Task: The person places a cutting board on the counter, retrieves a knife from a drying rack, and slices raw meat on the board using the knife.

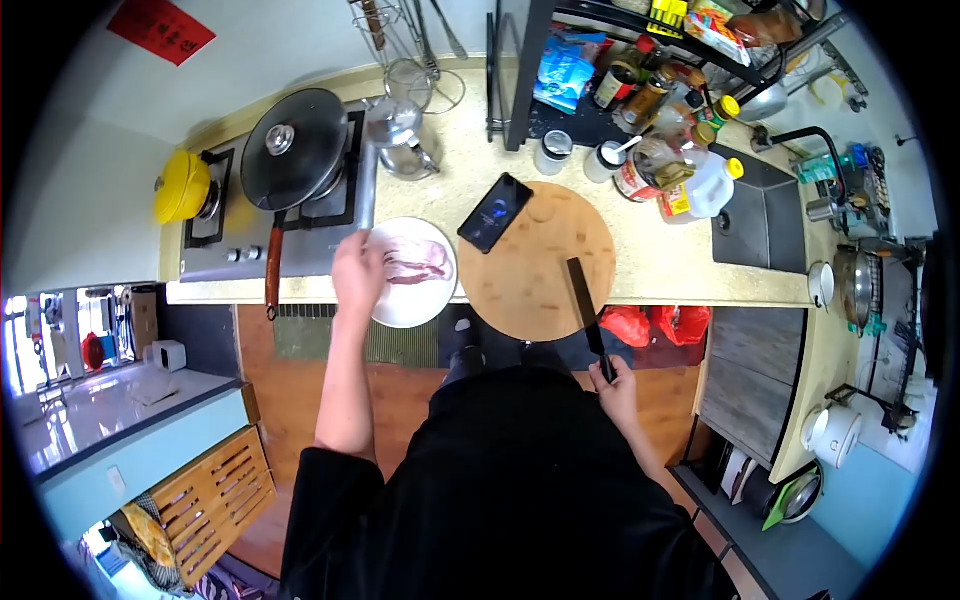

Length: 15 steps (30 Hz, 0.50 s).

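Over the left rim of a white plate (408, 310) is my left hand (357, 272), its fingers at the edge of a piece of raw pink meat (415, 260). The hand is slightly smeared, and I cannot tell whether its fingers grip the meat. My right hand (618, 392) is wrapped round the black handle of a kitchen knife (584, 305). Its dark blade points away from me, above the right part of the round wooden cutting board (520, 285). A black phone (496, 213) lies at the board's upper left edge.
A lidded wok (295, 150) with a wooden handle (274, 265) and a yellow pot (183, 187) stand on the stove at left. A glass pot (398, 135) sits behind the plate. Jars, bottles and a white jug (708, 187) stand at back right, beside the sink (760, 225).
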Each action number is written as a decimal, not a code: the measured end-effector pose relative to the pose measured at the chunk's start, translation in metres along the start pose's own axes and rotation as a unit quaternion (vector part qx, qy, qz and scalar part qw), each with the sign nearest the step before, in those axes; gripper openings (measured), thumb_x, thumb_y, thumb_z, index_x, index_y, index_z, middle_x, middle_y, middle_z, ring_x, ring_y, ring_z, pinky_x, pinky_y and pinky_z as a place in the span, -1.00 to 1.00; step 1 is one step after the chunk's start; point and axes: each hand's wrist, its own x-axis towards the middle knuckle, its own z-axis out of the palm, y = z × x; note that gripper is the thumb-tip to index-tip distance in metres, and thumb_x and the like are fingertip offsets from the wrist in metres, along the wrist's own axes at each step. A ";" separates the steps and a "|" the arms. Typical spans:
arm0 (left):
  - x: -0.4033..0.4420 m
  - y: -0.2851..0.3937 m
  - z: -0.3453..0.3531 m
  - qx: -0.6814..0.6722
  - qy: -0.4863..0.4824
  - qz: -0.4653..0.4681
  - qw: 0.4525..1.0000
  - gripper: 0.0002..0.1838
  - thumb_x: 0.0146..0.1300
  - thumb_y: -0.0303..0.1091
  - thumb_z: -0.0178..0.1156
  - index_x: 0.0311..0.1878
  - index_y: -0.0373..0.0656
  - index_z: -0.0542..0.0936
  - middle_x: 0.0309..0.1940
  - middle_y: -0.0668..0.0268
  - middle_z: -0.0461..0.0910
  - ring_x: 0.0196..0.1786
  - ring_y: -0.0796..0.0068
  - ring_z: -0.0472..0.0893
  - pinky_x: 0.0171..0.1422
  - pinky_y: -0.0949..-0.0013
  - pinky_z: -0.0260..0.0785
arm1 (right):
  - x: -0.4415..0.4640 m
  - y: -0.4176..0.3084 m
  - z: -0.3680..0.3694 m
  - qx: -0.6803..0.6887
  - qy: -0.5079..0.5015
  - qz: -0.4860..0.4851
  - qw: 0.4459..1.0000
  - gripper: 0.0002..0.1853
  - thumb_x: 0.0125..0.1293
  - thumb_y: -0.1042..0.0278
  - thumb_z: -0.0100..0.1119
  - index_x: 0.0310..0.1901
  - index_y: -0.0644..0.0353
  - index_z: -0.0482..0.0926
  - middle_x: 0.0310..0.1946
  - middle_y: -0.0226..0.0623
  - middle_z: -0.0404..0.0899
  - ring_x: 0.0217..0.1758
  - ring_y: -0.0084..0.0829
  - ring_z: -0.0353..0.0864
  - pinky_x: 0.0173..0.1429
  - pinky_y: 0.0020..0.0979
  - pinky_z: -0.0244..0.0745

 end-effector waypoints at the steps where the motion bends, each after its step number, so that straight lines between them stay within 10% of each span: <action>1: -0.006 -0.014 -0.018 0.017 -0.005 -0.018 1.000 -0.69 0.28 -0.44 0.24 0.07 -0.30 0.66 -0.06 -0.05 0.69 -0.06 -0.08 0.70 0.06 0.05 0.56 | 0.004 0.001 0.000 0.010 -0.010 0.034 0.999 -0.88 0.47 0.44 0.28 -0.23 0.20 0.54 -0.55 -0.52 0.50 -0.50 -0.67 0.46 -0.39 -0.53 0.36; 8: -0.040 -0.021 -0.005 0.127 -0.109 0.163 0.972 -0.46 0.13 -0.28 0.43 0.19 -0.21 0.58 0.17 -0.01 0.61 0.21 -0.07 0.59 0.32 0.03 0.45 | 0.020 0.005 0.013 0.052 -0.039 0.034 0.997 -0.87 0.45 0.45 0.29 -0.25 0.20 0.53 -0.56 -0.51 0.50 -0.53 -0.68 0.44 -0.42 -0.54 0.33; 15: 0.016 -0.041 0.034 0.181 -0.252 -0.160 0.937 -0.41 0.21 -0.03 0.46 0.13 -0.29 0.59 0.16 -0.05 0.66 0.25 -0.03 0.63 0.34 0.04 0.48 | 0.017 -0.004 0.018 0.049 -0.026 0.041 0.998 -0.88 0.45 0.43 0.30 -0.24 0.18 0.54 -0.58 -0.50 0.51 -0.58 -0.68 0.45 -0.48 -0.53 0.34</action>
